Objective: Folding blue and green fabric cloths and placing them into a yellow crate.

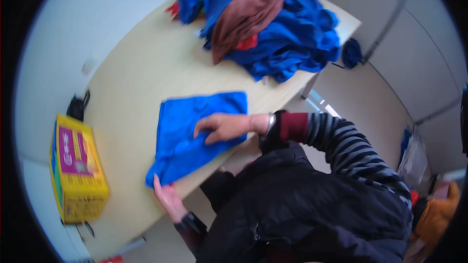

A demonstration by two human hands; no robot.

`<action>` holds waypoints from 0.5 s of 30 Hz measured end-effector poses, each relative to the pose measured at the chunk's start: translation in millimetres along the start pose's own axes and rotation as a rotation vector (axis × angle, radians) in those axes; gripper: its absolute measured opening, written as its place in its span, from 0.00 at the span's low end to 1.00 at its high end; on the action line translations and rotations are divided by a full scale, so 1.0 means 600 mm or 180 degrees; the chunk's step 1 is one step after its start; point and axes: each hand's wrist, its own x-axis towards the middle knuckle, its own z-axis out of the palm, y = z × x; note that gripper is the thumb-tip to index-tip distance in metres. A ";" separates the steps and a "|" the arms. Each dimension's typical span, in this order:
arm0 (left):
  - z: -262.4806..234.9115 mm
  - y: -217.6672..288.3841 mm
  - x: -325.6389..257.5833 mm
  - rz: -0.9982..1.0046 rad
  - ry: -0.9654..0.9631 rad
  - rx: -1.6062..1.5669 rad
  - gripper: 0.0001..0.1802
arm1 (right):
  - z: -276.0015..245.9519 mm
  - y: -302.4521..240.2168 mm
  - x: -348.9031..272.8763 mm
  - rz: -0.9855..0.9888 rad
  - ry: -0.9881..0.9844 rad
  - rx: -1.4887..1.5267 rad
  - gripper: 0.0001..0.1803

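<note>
Head view: a soft blue cloth (195,131), folded to a rough rectangle, lies at the centre of the pale wooden surface (136,68). The right hand (226,126) presses flat on it, fingers spread and released. At seven o'clock the left hand (168,197) pinches the cloth's lower corner. A crumpled heap of blue and brown fabrics (263,19) sits at twelve o'clock; a yellow cardboard box (78,170) at nine.

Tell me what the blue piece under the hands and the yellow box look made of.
Blue cloth: soft matte fabric, likely cotton or microfibre; it creases and drapes over the table edge. Yellow box: printed cardboard, judging by its sharp folded edges and slight sheen.
</note>
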 end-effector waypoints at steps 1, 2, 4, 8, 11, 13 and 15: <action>0.001 0.002 0.003 0.0035 -0.0014 0.0038 0.22 | -0.010 0.005 -0.001 -0.0024 0.0012 -0.0036 0.19; 0.006 0.004 0.006 0.0051 -0.0006 0.0083 0.21 | -0.022 -0.004 -0.005 -0.0047 0.0033 -0.0162 0.18; 0.010 0.004 0.011 0.0168 0.0118 0.0087 0.17 | -0.026 -0.021 -0.018 -0.0087 0.0052 -0.0090 0.16; 0.011 0.016 0.001 0.0472 0.0354 0.0619 0.13 | -0.009 -0.034 -0.048 0.0142 -0.0282 -0.0209 0.13; -0.008 0.014 -0.004 0.0414 0.0537 0.0879 0.14 | 0.023 -0.013 -0.069 0.0281 -0.0678 0.0021 0.12; -0.013 0.011 -0.003 0.0454 0.0556 0.0897 0.16 | 0.032 -0.011 -0.080 0.0339 -0.0843 0.0098 0.11; -0.013 0.011 0.000 0.0577 0.0521 0.0899 0.18 | 0.029 -0.021 -0.084 0.0623 -0.1195 0.0103 0.11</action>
